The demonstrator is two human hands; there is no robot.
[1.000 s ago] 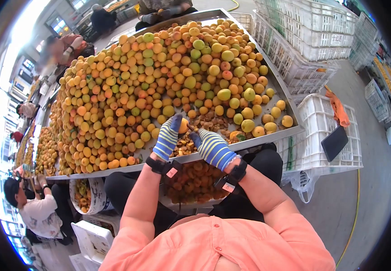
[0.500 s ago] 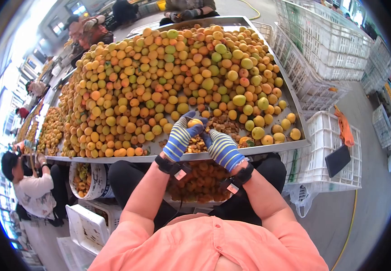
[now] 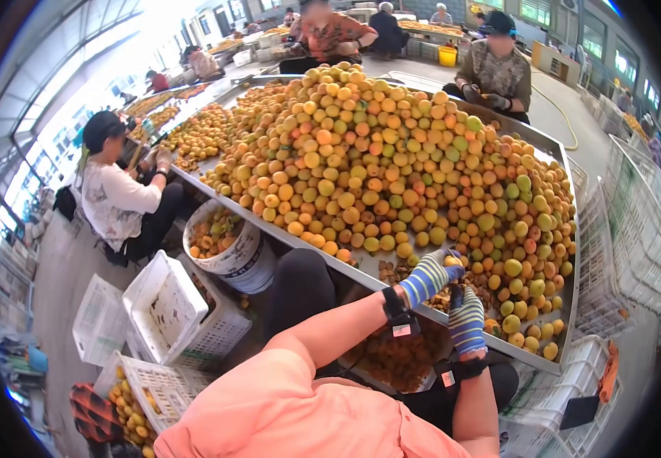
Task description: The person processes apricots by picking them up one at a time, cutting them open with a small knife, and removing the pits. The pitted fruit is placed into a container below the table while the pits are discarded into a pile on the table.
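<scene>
My left hand (image 3: 431, 275), in a blue and yellow striped glove, is closed around an orange apricot (image 3: 452, 261) at the near edge of the metal table (image 3: 300, 246). My right hand (image 3: 466, 319), gloved the same way, sits just below it and touches the same fruit; I cannot tell what it grips. Both hands hover over a patch of brown pits and halved fruit (image 3: 407, 272). A high heap of yellow, orange and green apricots (image 3: 391, 153) covers the table beyond. A container of split apricots (image 3: 399, 359) sits under my arms.
A white bucket of fruit (image 3: 227, 244) stands left of my knee, with white crates (image 3: 170, 309) on the floor beside it. A seated person (image 3: 120, 198) works at the left; others sit across the table (image 3: 498, 69). Stacked white crates (image 3: 636, 229) line the right.
My head has turned left, so the table now runs diagonally and the floor crates show. My hands stay together on the apricot at the table's edge.
</scene>
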